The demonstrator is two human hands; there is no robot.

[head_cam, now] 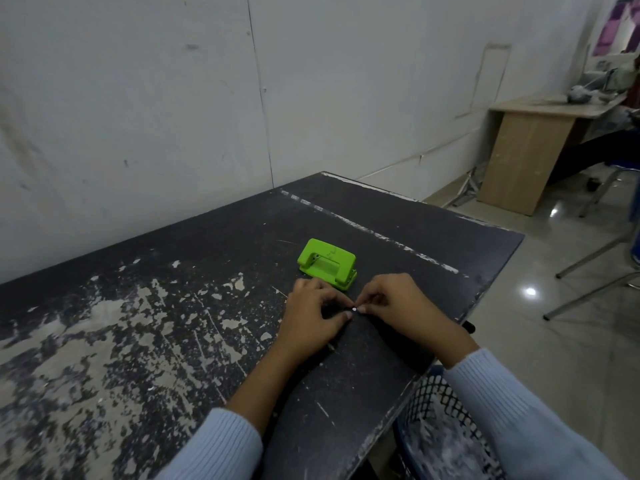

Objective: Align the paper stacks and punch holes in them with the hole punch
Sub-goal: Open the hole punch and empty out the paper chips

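Note:
A green hole punch (327, 263) stands on the worn black table (173, 323), just beyond my hands. My left hand (313, 313) and my right hand (391, 303) rest on the table with their fingertips meeting. A tiny white paper dot (354, 309) lies right at those fingertips, pinched or touched by my right thumb and forefinger. No paper stack is in view.
A mesh waste basket (446, 427) holding paper scraps stands below the table's right edge, under my right forearm. A wall runs along the far side of the table. A wooden desk (530, 150) and metal chair legs (595, 265) stand on the tiled floor at right.

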